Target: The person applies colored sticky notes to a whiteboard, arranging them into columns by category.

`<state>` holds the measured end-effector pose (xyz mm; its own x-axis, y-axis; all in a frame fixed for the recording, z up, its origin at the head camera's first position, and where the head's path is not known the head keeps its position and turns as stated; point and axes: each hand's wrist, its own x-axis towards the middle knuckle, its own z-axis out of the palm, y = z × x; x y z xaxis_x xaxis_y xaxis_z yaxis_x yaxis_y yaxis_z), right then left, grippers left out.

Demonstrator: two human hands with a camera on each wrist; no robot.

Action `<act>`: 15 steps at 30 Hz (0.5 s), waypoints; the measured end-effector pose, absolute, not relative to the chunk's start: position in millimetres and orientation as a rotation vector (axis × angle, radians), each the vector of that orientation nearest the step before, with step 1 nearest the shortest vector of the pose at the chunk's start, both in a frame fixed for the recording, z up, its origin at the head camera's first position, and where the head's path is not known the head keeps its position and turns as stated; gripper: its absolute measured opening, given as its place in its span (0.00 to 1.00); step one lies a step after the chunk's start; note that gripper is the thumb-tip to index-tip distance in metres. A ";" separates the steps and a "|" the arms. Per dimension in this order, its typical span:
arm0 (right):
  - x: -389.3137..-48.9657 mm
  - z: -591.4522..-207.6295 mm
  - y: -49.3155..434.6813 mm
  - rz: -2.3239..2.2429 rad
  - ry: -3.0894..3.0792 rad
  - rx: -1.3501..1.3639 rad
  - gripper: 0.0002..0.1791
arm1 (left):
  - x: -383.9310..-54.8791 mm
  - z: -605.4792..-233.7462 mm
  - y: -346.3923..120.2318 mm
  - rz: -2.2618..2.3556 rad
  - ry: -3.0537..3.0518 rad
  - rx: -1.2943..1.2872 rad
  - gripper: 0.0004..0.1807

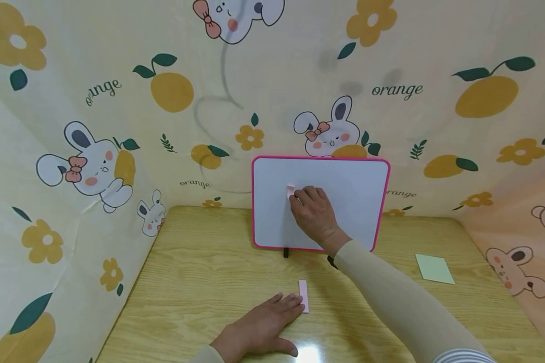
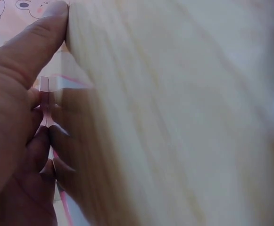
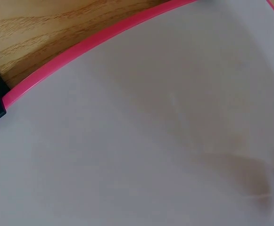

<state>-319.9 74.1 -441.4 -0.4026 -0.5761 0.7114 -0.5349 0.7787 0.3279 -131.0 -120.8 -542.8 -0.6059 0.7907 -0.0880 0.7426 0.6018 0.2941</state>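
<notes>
In the middle of the head view, my right hand (image 1: 315, 212) is the nearer one to the upper pink strip (image 1: 290, 190), whose visible end points nearly upright from the upper left of my fingers, over the whiteboard (image 1: 356, 201). These fingers are curled and pinch it. At lower centre, my left hand (image 1: 268, 325) lies flat, straight fingers touching the lower pink strip (image 1: 303, 289), also nearly upright.

I count two hands (image 1: 264, 325) (image 1: 315, 214), both mine; two sleeves (image 1: 392, 297) (image 1: 208, 356); two pink strips of paper (image 1: 303, 288) (image 1: 290, 190); one green square of paper (image 1: 435, 268); one whiteboard (image 1: 356, 201); one tabletop (image 1: 200, 262).
</notes>
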 end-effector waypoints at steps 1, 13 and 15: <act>-320.0 -441.7 74.0 -0.060 -2.090 0.824 0.08 | -131.0 -543.0 -120.4 0.332 2.621 1.270 0.51; -313.7 -456.4 82.3 -0.203 -2.242 0.815 0.31 | -132.3 -527.9 -115.8 0.220 2.635 1.275 0.48; -312.0 -459.0 84.5 -0.252 -2.264 0.816 0.34 | -133.9 -524.3 -114.8 0.198 2.653 1.276 0.44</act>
